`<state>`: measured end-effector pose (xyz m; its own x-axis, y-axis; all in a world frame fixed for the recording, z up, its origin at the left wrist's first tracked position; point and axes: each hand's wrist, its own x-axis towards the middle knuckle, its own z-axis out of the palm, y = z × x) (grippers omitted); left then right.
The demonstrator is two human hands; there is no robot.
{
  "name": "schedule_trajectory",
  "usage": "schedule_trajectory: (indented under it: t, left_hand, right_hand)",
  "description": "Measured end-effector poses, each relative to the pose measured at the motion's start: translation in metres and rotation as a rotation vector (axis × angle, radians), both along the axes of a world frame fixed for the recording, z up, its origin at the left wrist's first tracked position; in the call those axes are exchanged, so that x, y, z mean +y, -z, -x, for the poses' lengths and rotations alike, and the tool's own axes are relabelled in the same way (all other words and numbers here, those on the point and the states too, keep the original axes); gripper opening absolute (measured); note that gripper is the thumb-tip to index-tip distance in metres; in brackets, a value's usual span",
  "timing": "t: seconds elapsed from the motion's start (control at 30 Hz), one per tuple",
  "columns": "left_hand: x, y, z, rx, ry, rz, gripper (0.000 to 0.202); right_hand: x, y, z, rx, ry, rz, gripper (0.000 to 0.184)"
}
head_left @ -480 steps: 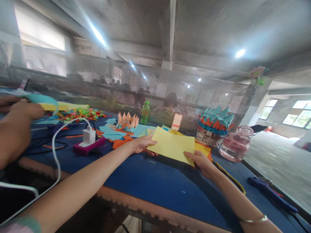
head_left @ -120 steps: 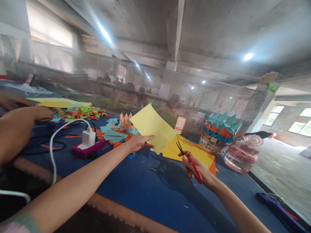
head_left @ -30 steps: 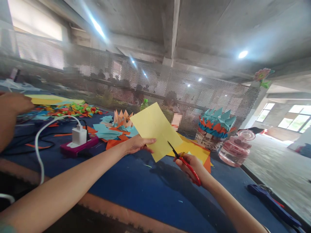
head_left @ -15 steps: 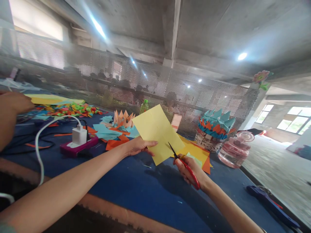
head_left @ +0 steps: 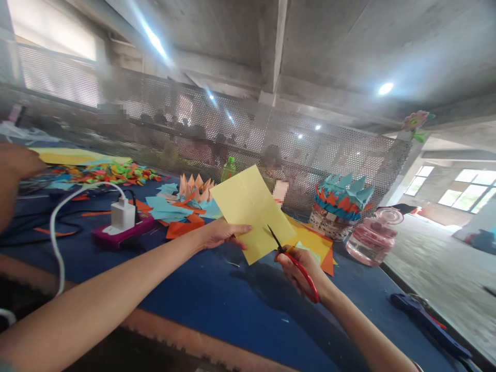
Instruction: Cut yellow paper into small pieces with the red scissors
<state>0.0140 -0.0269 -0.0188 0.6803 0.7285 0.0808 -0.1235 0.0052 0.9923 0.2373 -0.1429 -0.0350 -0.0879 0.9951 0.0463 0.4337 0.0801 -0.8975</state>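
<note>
My left hand (head_left: 225,233) pinches a yellow sheet of paper (head_left: 251,206) by its lower left edge, thumb on the near face. The sheet is held up and tilted above the blue table (head_left: 217,305). In my right hand (head_left: 300,268) is a pair of red-handled scissors (head_left: 306,276). Their dark blades lie against the lower right part of the sheet; whether they are cutting cannot be made out. Behind the right hand lie yellow and orange paper sheets (head_left: 315,237) on the table.
A purple power strip (head_left: 106,237) with a white charger and cable sits left. Behind are cut blue paper pieces (head_left: 166,207), a folded-paper crown shape (head_left: 194,188) and a green-capped bottle (head_left: 229,166). Right stand a paper-decorated basket (head_left: 333,219), a pink jar (head_left: 372,240) and a blue tool (head_left: 428,325). Another person's hand (head_left: 19,161) is far left.
The surroundings have shifted slightly left in view. Both hands, the yellow sheet and the scissors keep nearly the same positions.
</note>
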Motion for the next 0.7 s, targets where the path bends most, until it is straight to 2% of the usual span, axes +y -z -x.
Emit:
schedule_trajectory:
  t: [0.53,0.7]
  left_hand:
    - [-0.0014,-0.0001,0.0,-0.035,0.008,0.022,0.059]
    - [-0.0011,0.0013,-0.0003,-0.012,0.001,-0.006,0.058]
  right_hand:
    - [0.0004,-0.0006,0.0014,-0.052,0.101,0.008,0.045]
    - [0.0014,0.0001,-0.0031,-0.135,0.034,-0.046,0.046]
